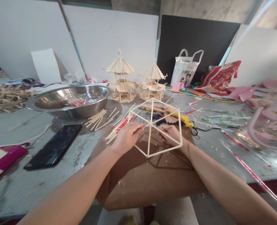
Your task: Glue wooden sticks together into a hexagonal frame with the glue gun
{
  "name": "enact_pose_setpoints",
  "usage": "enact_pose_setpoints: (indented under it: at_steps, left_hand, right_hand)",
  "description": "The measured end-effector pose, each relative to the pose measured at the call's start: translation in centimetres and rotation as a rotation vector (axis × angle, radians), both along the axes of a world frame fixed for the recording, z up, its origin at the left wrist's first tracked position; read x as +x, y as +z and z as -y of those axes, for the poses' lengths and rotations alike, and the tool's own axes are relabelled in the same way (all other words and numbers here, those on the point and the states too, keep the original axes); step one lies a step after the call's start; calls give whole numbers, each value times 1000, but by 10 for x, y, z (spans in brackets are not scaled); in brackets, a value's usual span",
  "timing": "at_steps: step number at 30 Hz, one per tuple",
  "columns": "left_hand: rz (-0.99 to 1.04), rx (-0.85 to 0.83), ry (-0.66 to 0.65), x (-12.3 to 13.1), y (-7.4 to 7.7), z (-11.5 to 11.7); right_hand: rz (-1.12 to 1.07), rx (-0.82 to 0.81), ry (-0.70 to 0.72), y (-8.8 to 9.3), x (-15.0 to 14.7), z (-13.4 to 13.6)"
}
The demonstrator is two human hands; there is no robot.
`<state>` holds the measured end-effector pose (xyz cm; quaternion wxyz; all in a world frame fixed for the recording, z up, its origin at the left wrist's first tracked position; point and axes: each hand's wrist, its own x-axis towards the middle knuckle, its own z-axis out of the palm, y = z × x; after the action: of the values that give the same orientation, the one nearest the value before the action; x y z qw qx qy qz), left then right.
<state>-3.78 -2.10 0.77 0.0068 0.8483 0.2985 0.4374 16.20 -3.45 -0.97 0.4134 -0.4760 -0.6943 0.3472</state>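
A hexagonal frame of pale wooden sticks [149, 140], with spokes meeting at its middle, is held up over a brown cardboard sheet [133, 178]. My left hand [130, 134] is closed on its left side, thumb and forefinger pinching near the hub. Behind the frame, my right hand [170, 134] has its fingers curled close to the hub, partly hidden by the sticks; it seems to grip the frame from the right. Just past my left hand lies a bundle of sticks [115, 131] with a red and white wrapper. Beyond the frame, a yellow-handled tool [186, 120] rests on the table.
Two stick-built pavilions [121, 90] stand at the back beside a steel basin [93, 100]. At left are a black phone [54, 147] and a magenta power strip [9, 159]. Loose sticks [97, 120] lie near the basin. A white bag [185, 70] and plastic-wrapped sticks [253, 168] are at right.
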Motion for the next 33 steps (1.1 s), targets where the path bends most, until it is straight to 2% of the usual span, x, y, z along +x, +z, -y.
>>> enact_pose_setpoints:
  at_steps: [3, 6, 9, 12, 15, 22, 27, 33]
  left_hand:
    - [-3, -29, -17, 0, 0, 1]
    - [-7, -80, -56, 2, 0, 3]
    - [-10, -165, -100, 3, 1, 4]
    - [-20, -259, -139, 5, 3, 6]
    - [-38, -315, -147, 5, 4, 7]
    - [-14, -309, -131, 5, 2, 6]
    - [7, -255, -77, 4, -1, 2]
    - [30, -210, 5, 2, -3, -2]
  right_hand:
    - [-123, -143, 15, 0, -4, 0]
    - [-453, -187, -17, 5, -2, -1]
    - [-751, -198, 112, 14, 5, 1]
    - [-791, -263, 283, 20, 12, 6]
    - [-763, -323, 343, 19, 13, 10]
    - [-688, -224, 123, 9, 5, 2]
    - [-602, -161, -13, 11, 2, 2]
    - [-911, -157, -30, 19, 11, -2]
